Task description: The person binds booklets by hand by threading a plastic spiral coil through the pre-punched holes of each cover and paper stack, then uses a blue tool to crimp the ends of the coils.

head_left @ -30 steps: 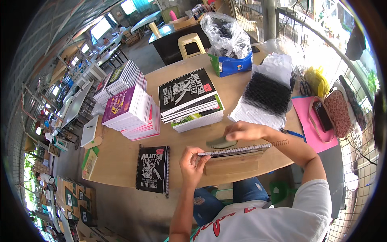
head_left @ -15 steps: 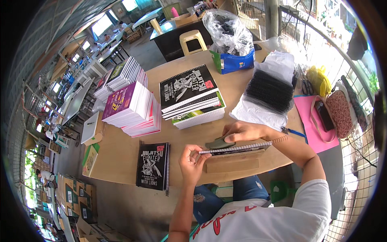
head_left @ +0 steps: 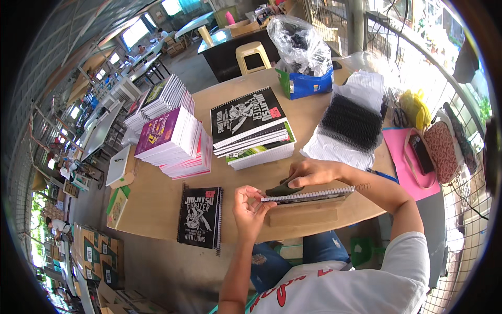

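Note:
A notebook (head_left: 319,195) stands on its edge near the table's front, its punched spine upward. My left hand (head_left: 248,209) pinches its left end between thumb and fingers. Along the spine runs a wire-like spiral coil (head_left: 363,187), with a loose stretch sticking out past the right end. My right hand (head_left: 314,171) grips a dark green pad (head_left: 281,189) against the spine's far side; its exact material is unclear. Below the notebook lies a tan wooden block (head_left: 303,215). Left of my left hand rests a black coil-bound notebook (head_left: 200,217), its coil end overhanging the table edge.
Beyond my hands stand a stack of black notebooks (head_left: 251,116) and purple-covered book stacks (head_left: 164,133). Black coils (head_left: 351,121) lie on white sheeting at the right, near blue-handled pliers (head_left: 384,175) and a pink sheet (head_left: 400,149). A blue box (head_left: 308,83) holds clear plastic bags.
The loose coil at the notebook's right end looks slightly shorter. My right hand and the green pad have shifted only a little; the whole view has drifted slightly.

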`<state>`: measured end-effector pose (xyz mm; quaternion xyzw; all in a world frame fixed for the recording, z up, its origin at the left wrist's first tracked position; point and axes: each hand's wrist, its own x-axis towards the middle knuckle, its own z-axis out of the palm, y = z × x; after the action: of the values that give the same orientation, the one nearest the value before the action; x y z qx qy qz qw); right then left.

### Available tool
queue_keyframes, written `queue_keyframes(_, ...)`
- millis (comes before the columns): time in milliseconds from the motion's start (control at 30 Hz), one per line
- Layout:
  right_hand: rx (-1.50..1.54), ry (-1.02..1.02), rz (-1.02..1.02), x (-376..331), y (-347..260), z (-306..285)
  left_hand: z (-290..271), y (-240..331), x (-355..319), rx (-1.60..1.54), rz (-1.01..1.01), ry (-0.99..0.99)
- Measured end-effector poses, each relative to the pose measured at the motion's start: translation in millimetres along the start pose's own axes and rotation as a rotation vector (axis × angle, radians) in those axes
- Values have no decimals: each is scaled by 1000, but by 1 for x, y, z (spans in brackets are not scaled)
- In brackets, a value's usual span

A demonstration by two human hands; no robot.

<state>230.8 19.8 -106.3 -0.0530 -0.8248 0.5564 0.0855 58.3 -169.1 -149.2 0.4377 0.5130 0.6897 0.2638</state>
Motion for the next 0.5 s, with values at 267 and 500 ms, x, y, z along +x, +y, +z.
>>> queue_keyframes(267,-239,-133,70,14,20,-1,1,-3,-3,19,-10,18)
queue_keyframes(500,-182,-42,90,19,25,-5,4,-6,-1,-43,-29,27)
